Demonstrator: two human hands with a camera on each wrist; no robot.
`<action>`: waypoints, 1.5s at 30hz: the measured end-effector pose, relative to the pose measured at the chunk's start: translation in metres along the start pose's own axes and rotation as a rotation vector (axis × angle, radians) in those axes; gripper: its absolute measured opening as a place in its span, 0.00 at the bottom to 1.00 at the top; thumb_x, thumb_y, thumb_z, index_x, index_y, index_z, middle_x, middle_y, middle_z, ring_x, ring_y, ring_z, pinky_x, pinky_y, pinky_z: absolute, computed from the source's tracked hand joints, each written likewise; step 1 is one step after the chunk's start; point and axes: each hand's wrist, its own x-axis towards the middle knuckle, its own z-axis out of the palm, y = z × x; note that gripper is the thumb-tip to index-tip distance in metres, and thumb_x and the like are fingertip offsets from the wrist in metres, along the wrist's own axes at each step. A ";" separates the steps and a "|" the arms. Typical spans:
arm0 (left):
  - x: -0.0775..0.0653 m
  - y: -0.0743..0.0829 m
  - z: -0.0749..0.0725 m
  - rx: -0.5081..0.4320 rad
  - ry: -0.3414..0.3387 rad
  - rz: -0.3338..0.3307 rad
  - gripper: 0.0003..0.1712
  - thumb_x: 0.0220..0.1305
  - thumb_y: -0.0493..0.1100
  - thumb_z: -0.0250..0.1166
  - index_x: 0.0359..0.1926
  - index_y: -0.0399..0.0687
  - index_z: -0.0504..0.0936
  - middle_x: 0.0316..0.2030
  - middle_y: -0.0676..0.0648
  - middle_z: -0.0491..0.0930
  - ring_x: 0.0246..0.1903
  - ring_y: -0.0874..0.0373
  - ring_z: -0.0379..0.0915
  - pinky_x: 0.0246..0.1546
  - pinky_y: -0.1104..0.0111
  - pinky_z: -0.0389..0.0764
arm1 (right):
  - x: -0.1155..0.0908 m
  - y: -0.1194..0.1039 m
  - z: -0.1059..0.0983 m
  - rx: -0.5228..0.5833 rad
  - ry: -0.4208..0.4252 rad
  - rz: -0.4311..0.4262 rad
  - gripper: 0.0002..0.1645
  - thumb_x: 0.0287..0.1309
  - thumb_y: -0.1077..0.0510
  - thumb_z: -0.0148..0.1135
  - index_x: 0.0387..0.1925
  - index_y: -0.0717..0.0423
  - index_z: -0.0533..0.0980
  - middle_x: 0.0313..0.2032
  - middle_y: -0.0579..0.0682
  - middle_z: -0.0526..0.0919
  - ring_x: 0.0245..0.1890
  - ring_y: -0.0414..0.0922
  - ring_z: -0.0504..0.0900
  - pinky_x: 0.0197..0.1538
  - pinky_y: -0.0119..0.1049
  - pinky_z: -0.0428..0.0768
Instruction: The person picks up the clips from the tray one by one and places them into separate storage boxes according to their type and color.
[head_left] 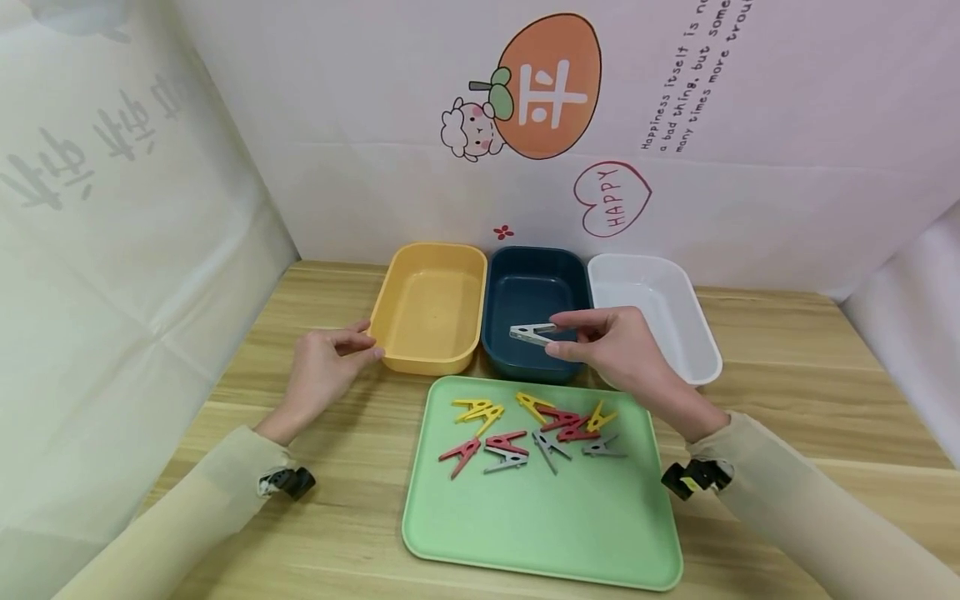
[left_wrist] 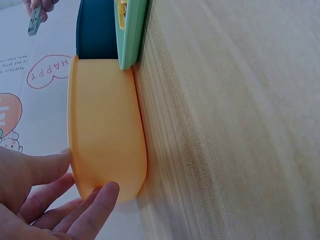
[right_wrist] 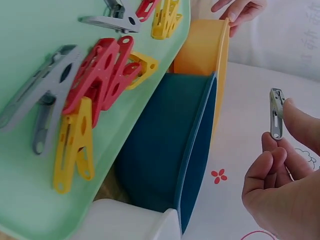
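Head view: a grey clothespin [head_left: 531, 333] was found pinched by the spread ends of its legs between thumb and fingers of the right hand [head_left: 618, 346]. It was seen over the dark blue bin [head_left: 536, 283], extending leftward from the fingertips, its long axis lying across the bin's width. The right hand was judged nearer to that bin than the left hand [head_left: 333, 358].

Left wrist view: the yellow bin [left_wrist: 105, 115] was touched by the left hand, its fingers loosely spread.

Right wrist view: the clothespin was held clear of the dark blue bin's rim.
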 end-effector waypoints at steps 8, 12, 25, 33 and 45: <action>0.000 0.000 0.000 0.008 -0.006 -0.010 0.07 0.62 0.35 0.79 0.39 0.34 0.92 0.56 0.39 0.85 0.51 0.43 0.86 0.47 0.54 0.90 | 0.010 -0.007 0.007 0.028 -0.006 -0.003 0.23 0.62 0.56 0.79 0.56 0.59 0.86 0.34 0.55 0.82 0.31 0.50 0.73 0.23 0.31 0.63; 0.001 0.000 0.000 0.013 -0.009 -0.017 0.07 0.62 0.35 0.79 0.39 0.34 0.92 0.56 0.39 0.85 0.51 0.43 0.86 0.47 0.54 0.90 | 0.016 -0.013 0.010 0.061 -0.005 -0.002 0.23 0.61 0.57 0.79 0.57 0.60 0.86 0.39 0.56 0.84 0.32 0.50 0.72 0.24 0.32 0.63; 0.003 0.001 0.000 0.019 -0.017 -0.023 0.08 0.62 0.35 0.78 0.40 0.33 0.91 0.56 0.39 0.85 0.51 0.42 0.86 0.49 0.52 0.90 | 0.039 -0.021 0.021 0.040 -0.004 0.005 0.23 0.61 0.55 0.79 0.57 0.57 0.87 0.49 0.56 0.87 0.39 0.51 0.72 0.34 0.35 0.70; 0.003 0.001 0.000 0.021 -0.015 -0.026 0.08 0.62 0.35 0.78 0.39 0.33 0.91 0.56 0.38 0.85 0.51 0.41 0.86 0.49 0.52 0.90 | 0.054 -0.026 0.030 0.071 -0.009 -0.030 0.20 0.61 0.58 0.79 0.54 0.59 0.88 0.42 0.55 0.87 0.37 0.51 0.71 0.33 0.36 0.67; 0.003 -0.001 -0.001 0.033 -0.023 -0.025 0.08 0.62 0.35 0.78 0.40 0.33 0.91 0.57 0.37 0.84 0.50 0.40 0.86 0.48 0.51 0.90 | 0.065 -0.034 0.044 0.083 -0.030 -0.039 0.19 0.61 0.59 0.79 0.53 0.59 0.88 0.44 0.54 0.89 0.39 0.52 0.73 0.36 0.37 0.71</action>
